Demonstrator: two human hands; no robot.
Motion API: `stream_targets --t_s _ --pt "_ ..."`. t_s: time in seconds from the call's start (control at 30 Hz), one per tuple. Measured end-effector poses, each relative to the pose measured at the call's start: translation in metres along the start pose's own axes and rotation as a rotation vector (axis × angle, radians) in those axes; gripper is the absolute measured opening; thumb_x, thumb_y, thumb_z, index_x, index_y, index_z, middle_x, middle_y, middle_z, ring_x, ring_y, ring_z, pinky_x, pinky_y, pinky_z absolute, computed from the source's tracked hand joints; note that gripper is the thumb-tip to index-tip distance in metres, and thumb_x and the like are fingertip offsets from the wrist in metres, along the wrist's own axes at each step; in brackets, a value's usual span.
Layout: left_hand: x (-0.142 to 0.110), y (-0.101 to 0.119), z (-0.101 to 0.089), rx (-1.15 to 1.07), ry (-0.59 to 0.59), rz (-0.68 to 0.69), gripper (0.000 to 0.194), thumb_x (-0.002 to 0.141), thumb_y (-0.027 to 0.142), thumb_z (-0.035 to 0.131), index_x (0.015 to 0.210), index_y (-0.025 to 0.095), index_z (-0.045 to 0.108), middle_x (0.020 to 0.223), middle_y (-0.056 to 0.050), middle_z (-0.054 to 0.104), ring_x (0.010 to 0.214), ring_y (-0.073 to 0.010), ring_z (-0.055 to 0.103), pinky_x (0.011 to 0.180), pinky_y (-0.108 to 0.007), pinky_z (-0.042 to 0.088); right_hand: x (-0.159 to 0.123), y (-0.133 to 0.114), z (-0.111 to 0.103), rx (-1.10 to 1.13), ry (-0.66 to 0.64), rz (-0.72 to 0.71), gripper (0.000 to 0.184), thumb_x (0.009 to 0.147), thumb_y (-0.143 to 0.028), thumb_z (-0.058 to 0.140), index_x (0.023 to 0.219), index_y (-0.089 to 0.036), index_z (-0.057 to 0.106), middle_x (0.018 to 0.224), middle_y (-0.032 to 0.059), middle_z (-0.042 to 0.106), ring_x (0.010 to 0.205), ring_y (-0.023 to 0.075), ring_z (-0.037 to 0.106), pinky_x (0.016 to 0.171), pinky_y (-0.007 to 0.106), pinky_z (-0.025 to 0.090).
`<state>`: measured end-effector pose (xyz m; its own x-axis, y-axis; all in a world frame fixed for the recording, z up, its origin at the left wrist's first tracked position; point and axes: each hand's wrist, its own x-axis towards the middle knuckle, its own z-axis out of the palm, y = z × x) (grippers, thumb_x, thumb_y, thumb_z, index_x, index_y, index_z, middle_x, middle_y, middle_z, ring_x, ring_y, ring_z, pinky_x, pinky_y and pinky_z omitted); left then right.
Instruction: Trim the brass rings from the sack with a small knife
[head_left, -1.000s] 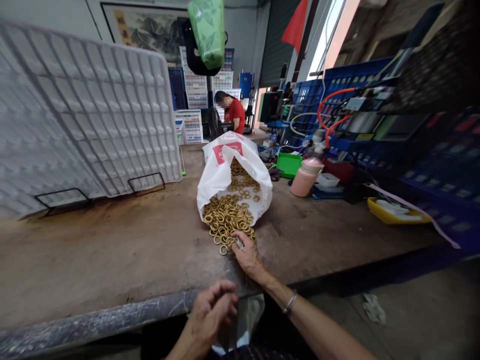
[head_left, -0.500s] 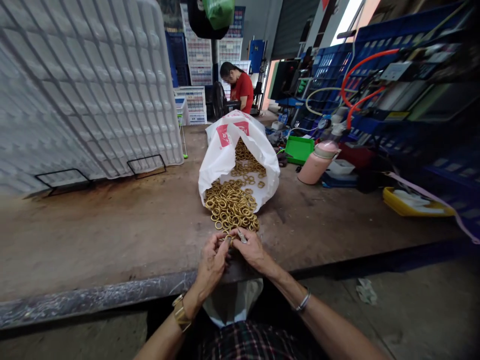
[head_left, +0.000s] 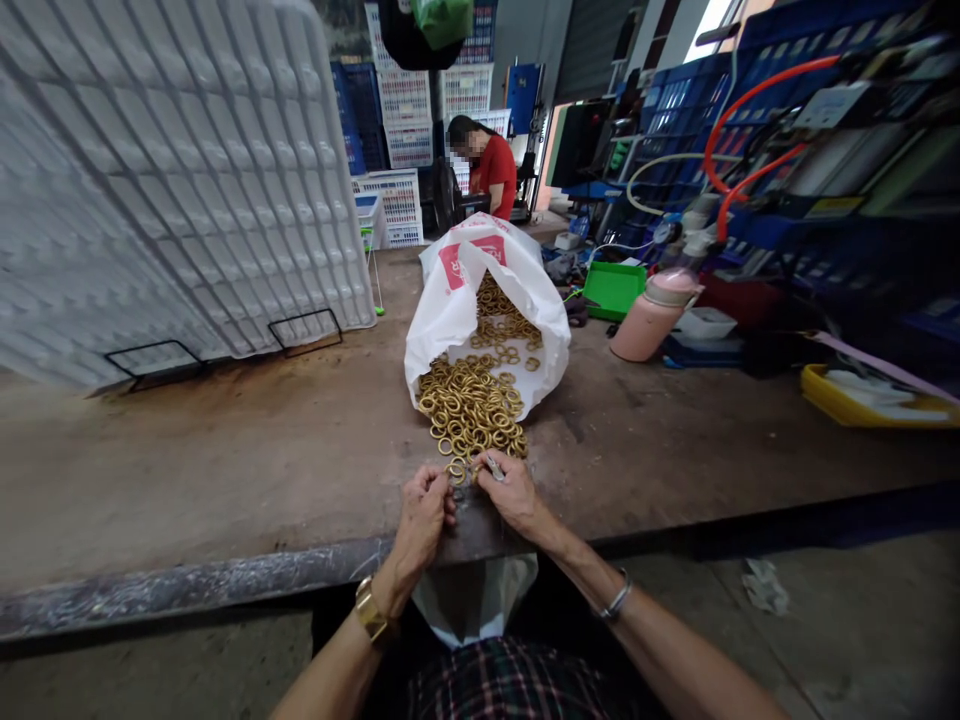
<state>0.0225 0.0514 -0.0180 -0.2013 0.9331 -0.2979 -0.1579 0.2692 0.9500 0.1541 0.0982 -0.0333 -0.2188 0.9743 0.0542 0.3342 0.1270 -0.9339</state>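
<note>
A pile of brass-coloured rings (head_left: 476, 405) spills from the mouth of a white plastic bag (head_left: 442, 320) onto the table. At the near edge of the pile, my left hand (head_left: 421, 512) is closed, thumb and fingers pinched at a brass-coloured ring (head_left: 456, 470). Just to the right, my right hand (head_left: 514, 497) is closed around a small silver metal tool (head_left: 495, 467), mostly hidden by the fingers. Its fingertips are close to the rings at the front of the pile. A narrow gap separates the two hands.
White ribbed trays (head_left: 300, 200) stand upright at left on black wire supports. A pink bottle (head_left: 649, 320), a green tray (head_left: 611, 290) and a yellow tray (head_left: 862, 400) are at right, below hoses and equipment. A person in red (head_left: 495, 170) works behind the bag.
My hands have moved apart slightly, the right one drawing away from the left. The whole view has shifted a little, so the scene sits further right.
</note>
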Motion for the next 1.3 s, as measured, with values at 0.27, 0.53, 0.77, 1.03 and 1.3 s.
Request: stream_targets --t_s 0.27,0.53,0.77,1.03,1.3 --pt "-0.004 -0.003 0.005 -0.026 0.077 0.073 0.031 0.071 0.045 0.057 0.078 0.017 0.048 0.053 0.007 0.049 0.039 -0.0055 0.043 0.037 -0.016 0.036 0.007 0.005 -0.009 -0.255 0.024 -0.137 0.030 0.059 -0.004 0.043 0.082 -0.018 0.057 0.084 0.0027 0.060 0.081 0.0161 0.053 0.073 0.026 0.038" --pt "-0.007 -0.004 0.002 0.051 0.071 0.100 0.027 0.075 0.043 0.053 0.080 0.018 0.048 0.055 0.006 0.048 0.042 -0.0065 0.044 0.041 -0.017 0.038 0.002 -0.011 -0.005 -0.164 0.092 -0.074 0.014 0.080 -0.025 0.044 0.079 -0.018 0.056 0.073 0.0004 0.056 0.069 0.0134 0.050 0.065 0.024 0.038" --pt "-0.016 -0.004 0.004 0.232 0.059 0.336 0.018 0.080 0.035 0.049 0.077 0.018 0.054 0.061 0.002 0.052 0.052 -0.0094 0.047 0.050 -0.019 0.039 -0.009 -0.032 -0.002 0.077 -0.125 0.055 0.033 0.083 -0.034 0.042 0.056 -0.017 0.047 0.049 -0.0055 0.043 0.048 0.0078 0.040 0.048 0.019 0.031" --pt "-0.025 -0.001 -0.001 0.136 -0.014 0.161 0.026 0.076 0.042 0.052 0.082 0.018 0.054 0.060 0.004 0.053 0.043 -0.0075 0.046 0.040 -0.018 0.038 -0.009 -0.027 0.007 0.105 -0.113 0.037 0.024 0.079 -0.034 0.048 0.061 -0.017 0.049 0.053 -0.0058 0.043 0.052 0.0081 0.040 0.050 0.019 0.032" --pt "-0.036 0.007 -0.006 -0.091 -0.088 -0.006 0.034 0.072 0.049 0.058 0.080 0.016 0.053 0.061 0.003 0.055 0.044 -0.0063 0.047 0.041 -0.018 0.040 -0.014 -0.037 0.009 0.065 -0.164 -0.071 0.021 0.080 -0.031 0.048 0.064 -0.018 0.051 0.055 -0.0049 0.044 0.055 0.0087 0.040 0.051 0.019 0.032"
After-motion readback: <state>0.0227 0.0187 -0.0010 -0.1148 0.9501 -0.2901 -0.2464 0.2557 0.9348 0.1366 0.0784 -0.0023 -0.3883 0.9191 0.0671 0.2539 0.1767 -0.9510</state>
